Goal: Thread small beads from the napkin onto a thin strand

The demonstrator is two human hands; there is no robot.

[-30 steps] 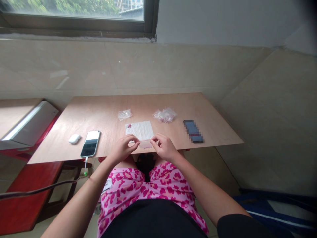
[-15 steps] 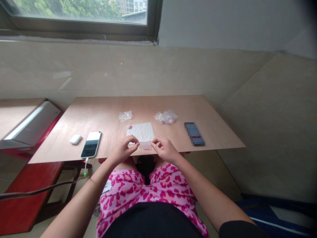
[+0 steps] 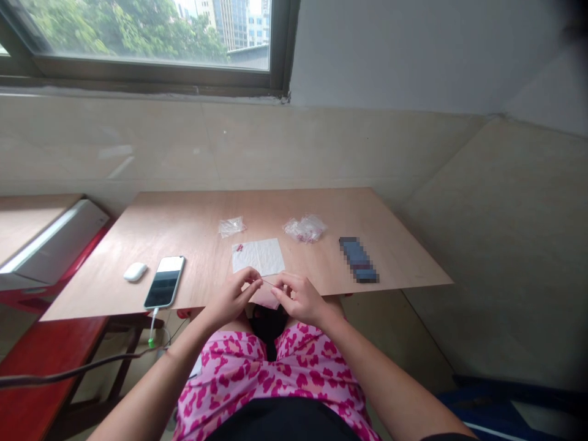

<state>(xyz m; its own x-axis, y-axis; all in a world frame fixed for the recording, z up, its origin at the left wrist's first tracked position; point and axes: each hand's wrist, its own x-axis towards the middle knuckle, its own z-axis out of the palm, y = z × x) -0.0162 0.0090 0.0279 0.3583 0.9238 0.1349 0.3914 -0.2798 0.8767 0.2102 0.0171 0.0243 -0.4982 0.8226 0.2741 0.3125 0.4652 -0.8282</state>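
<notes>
The left hand (image 3: pixel 235 293) and right hand (image 3: pixel 301 299) pinch a thin strand (image 3: pixel 267 282) between them; beyond both hands, a white sheet (image 3: pixel 260 256) lies on the table (image 3: pixel 321 263).

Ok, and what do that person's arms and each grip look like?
The left grip and right grip are bare human hands without gloves. Both bare forearms show no watch or bracelet. One black cloth sleeve peeks in at the bottom right.

Thin strand (image 3: pixel 268 282) between the fingers (image 3: pixel 249 275)

a black top (image 3: pixel 285 422) with a black sleeve (image 3: pixel 451 438) is worn; the pink shorts (image 3: pixel 275 381) are magenta-blotched.
</notes>
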